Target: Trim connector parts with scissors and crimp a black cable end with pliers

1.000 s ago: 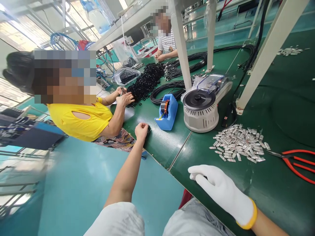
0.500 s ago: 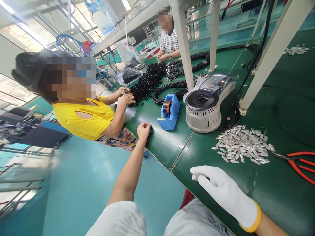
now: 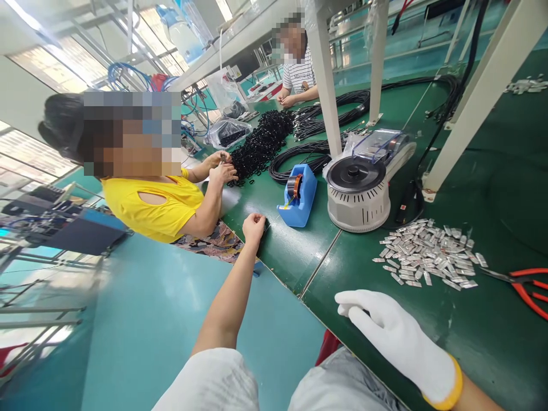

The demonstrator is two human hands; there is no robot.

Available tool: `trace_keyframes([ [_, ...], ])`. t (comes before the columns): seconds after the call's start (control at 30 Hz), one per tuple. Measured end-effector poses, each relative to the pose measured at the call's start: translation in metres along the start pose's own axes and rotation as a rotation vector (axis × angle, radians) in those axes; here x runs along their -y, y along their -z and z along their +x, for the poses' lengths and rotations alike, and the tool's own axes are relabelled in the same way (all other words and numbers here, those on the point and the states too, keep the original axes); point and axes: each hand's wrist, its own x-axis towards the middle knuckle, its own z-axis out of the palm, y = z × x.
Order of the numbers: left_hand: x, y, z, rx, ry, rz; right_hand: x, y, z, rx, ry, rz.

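My left hand (image 3: 254, 228) is bare and rests near the front edge of the green table. Its fingers are closed together at the tips, and whatever they may hold is hidden. A blue tape dispenser (image 3: 305, 197) with an amber tape roll stands to its right. Over the table's near part lies my right hand (image 3: 385, 331) in a white glove with a yellow cuff. Thumb and fingers come together there, with no object showing between them. Beyond it spreads a pile of small silvery flat pieces (image 3: 430, 251). Red-handled pliers (image 3: 528, 285) lie to the right of that pile.
A round grey automatic tape dispenser (image 3: 358, 197) stands behind the seam in the table. Pale posts (image 3: 323, 85) rise from the tabletop. Coiled black cables (image 3: 299, 157) lie farther back. A co-worker in yellow (image 3: 154, 208) handles a heap of black rings (image 3: 261, 145); another person (image 3: 297, 80) sits beyond.
The whole view has shifted slightly, so things appear a little farther right. Both my hands keep their poses and places on the table.
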Motion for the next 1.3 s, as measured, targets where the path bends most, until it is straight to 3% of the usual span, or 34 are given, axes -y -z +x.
trace_keyframes([
  [0.53,-0.015,0.007,-0.010,-0.013,0.014,0.007,-0.002,0.000,0.000,0.000,0.001,-0.018],
  [1.3,-0.018,0.008,-0.013,-0.003,0.014,-0.042,-0.009,-0.003,0.001,-0.019,0.026,-0.026],
])
